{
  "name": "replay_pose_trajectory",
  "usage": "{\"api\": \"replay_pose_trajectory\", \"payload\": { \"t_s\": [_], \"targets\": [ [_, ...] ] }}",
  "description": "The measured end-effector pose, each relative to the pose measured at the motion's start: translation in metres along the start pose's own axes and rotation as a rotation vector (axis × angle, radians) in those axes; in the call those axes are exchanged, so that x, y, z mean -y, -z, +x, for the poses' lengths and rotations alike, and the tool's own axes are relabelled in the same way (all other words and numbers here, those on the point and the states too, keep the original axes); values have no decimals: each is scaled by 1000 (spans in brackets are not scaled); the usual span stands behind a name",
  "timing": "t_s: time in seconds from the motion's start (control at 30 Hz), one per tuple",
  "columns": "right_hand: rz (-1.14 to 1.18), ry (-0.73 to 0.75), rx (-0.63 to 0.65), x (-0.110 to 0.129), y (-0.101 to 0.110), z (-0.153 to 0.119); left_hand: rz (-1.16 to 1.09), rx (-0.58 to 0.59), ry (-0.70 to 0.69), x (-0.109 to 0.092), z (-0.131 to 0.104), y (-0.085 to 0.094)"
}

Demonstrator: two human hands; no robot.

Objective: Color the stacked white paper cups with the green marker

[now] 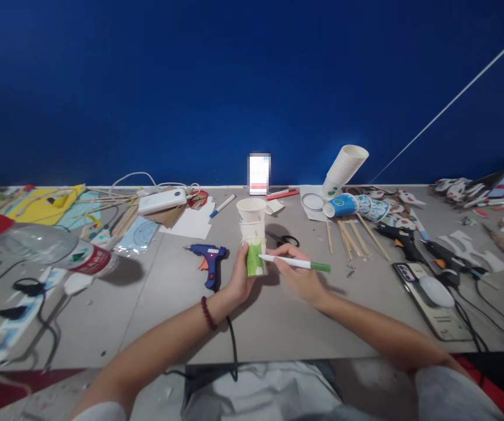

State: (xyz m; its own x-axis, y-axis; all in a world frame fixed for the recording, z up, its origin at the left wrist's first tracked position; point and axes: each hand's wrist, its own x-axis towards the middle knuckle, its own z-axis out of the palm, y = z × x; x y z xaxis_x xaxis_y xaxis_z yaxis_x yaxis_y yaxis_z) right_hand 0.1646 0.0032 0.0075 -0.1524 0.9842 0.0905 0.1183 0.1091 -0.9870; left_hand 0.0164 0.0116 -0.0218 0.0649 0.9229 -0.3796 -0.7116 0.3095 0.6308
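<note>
A short stack of paper cups (252, 225) stands upright at the middle, the lowest one coloured green on its side. My left hand (240, 273) is wrapped round the left side of the lowest cup. My right hand (298, 275) grips a white marker with a green end (300, 263), its tip at the green patch of the cup. A blue glue gun (209, 257) lies just left of my left hand. Black-handled scissors (287, 240) lie behind my right hand, partly hidden.
A plastic bottle (65, 248) and a power strip (24, 318) are at the left. Farther right are a leaning cup stack (344, 166), blue patterned cups (342, 205), wooden sticks (351, 240), black glue guns (403, 240) and a phone (431, 307). A blue marker (222, 206) lies behind.
</note>
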Motion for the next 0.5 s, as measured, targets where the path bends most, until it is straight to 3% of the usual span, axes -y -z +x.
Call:
{"api": "replay_pose_trajectory", "payload": {
  "t_s": [0.5],
  "targets": [
    [82, -32, 55, 10, 1, 1, 9, 12, 25, -2, -1, -2]
  ]
}}
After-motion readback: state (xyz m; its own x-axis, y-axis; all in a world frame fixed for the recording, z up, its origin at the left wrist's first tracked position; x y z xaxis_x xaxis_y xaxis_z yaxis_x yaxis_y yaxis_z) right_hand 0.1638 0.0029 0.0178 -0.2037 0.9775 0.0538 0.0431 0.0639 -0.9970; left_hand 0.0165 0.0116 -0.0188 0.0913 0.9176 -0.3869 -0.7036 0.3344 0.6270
